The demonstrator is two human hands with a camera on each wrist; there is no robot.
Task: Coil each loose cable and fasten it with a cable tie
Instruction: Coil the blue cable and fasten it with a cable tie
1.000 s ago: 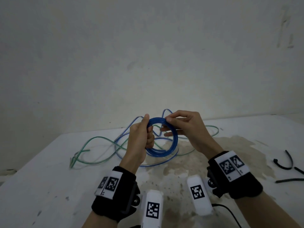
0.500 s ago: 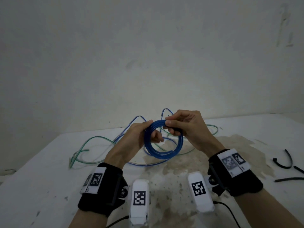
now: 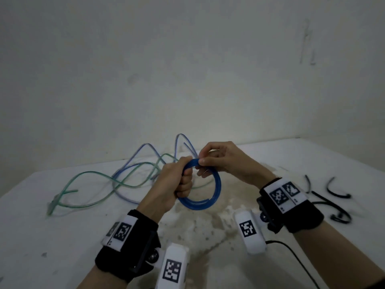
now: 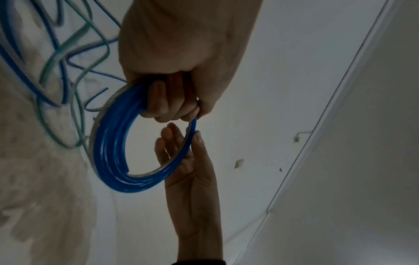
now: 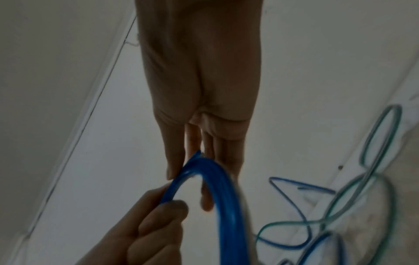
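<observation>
A blue cable coil of several turns hangs upright above the table between my hands. My left hand grips its left side in a fist, fingers curled through the ring. My right hand pinches the coil's top between thumb and fingers. A free cable end shows at the coil's lower edge. Loose blue cable and green cable lie tangled on the table behind and to the left.
Several black cable ties lie on the white table at the right. A stained patch spreads under the coil. A plain wall stands close behind the table.
Both hands and the coil have shifted slightly right and nearer. The left hand has closed into a fist round the coil's left side, and the loose tail is now wound in.
</observation>
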